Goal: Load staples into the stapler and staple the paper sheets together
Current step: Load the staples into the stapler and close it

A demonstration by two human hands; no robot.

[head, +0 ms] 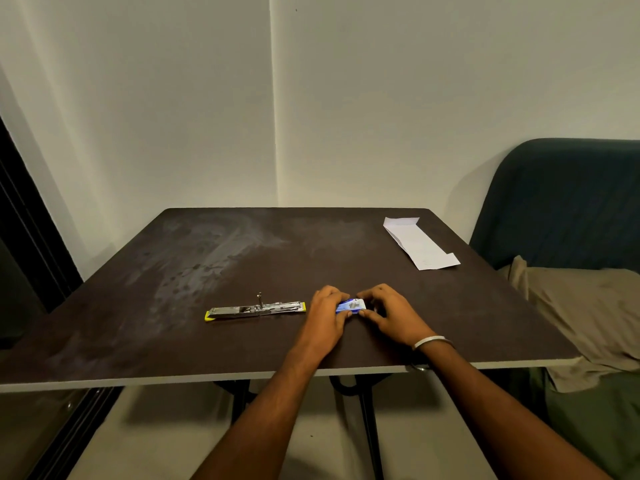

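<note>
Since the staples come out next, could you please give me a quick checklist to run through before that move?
1. Stapler swung open flat on the table: ok.
2. Staple box held by both the left hand and right hand: ok.
3. Box already opened: cannot tell, fingers cover its ends.
4. Staple channel empty and unobstructed: cannot tell, too small to see.
5. Paper sheets on the table, at the far right corner, away from the hands: ok.
6. Stapler beside the left hand, apart from it: ok.
</note>
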